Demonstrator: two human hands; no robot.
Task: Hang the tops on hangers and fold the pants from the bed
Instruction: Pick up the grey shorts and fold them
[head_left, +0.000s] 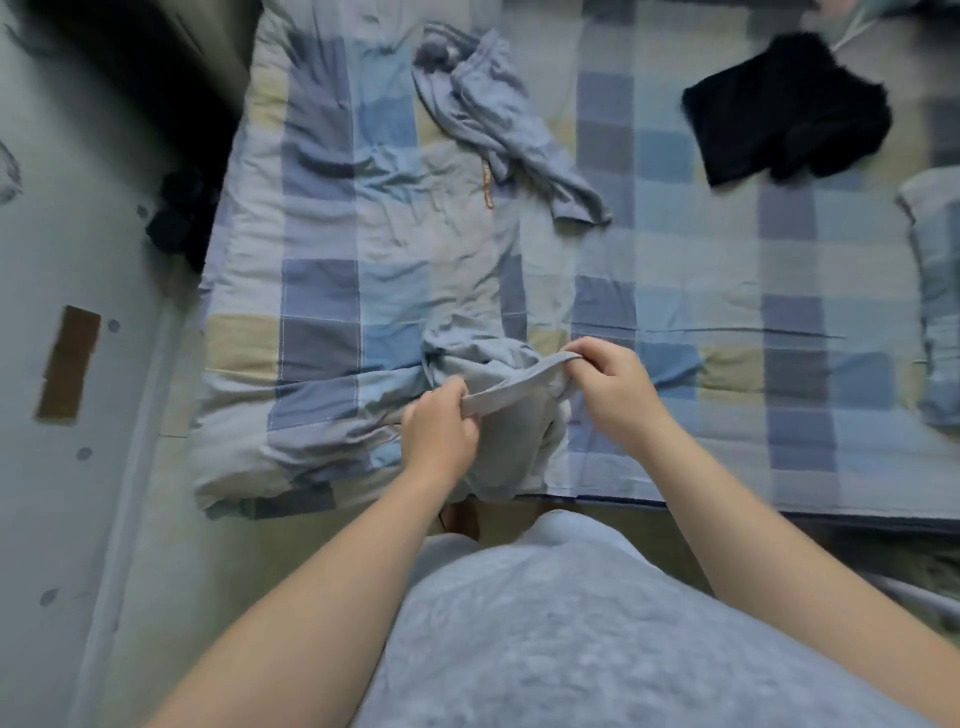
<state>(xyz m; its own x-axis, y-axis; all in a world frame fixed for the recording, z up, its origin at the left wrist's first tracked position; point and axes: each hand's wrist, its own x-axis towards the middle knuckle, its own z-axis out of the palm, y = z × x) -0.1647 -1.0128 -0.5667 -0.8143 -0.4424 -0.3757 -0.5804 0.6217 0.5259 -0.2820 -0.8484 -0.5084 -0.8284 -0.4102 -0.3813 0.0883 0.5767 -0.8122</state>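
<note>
1. Hands: we are holding the left hand (441, 431) and the right hand (613, 395) over the near edge of the bed (727, 415), a short way apart.
2. We are curling the left-hand fingers round one end of a banded edge of the pale grey garment (514, 441). The fingertips are hiding under the palm.
3. We are pinching the other end of that band with the right hand, thumb against bent fingers. The band is stretching taut between the two hands.
4. The pale grey garment is lying bunched on the checked cover (322, 291) at the near edge, with its lower part hanging over the side. Its colour is blending into the cover, so we are failing to trace its outline or to tell top from pants.
5. A grey-blue garment (498, 119) is lying crumpled at the far side, and a black garment (784, 109) is lying to its right, too blurred to identify.
6. The frame is cutting off a pillow (935, 296) at the right. A dark object (176, 218) beside the bed's left edge is sitting in shadow, and we cannot tell what it is.
</note>
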